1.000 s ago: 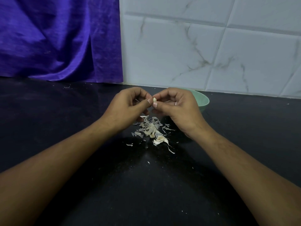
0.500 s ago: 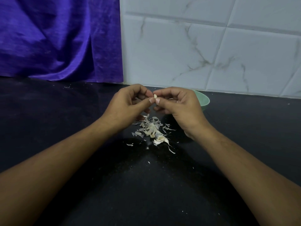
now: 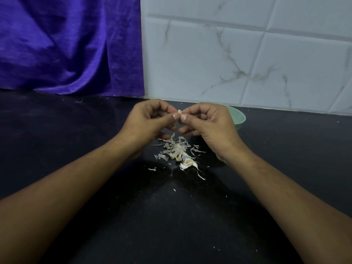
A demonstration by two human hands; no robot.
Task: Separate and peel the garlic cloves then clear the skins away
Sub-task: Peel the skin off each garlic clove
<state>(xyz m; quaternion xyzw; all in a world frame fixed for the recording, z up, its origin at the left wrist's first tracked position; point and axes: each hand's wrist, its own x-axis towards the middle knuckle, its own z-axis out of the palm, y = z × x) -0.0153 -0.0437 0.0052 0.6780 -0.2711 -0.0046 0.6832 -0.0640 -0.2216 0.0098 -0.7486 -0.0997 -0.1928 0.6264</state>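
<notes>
Garlic clove point(image 3: 179, 111) rides slightly higher over the skins point(image 3: 177, 151) than a second ago, our left hand point(image 3: 150, 121) and right hand point(image 3: 209, 124) both pinching it, so we judge peeling unfinished.

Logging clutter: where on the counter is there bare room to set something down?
Bare counter left of the left hand, below the cloth; also right of the bowl, along the tiles. Crowded: skins between it and the right hand, under the clove.

No readable txt or labels, seemingly.
</notes>
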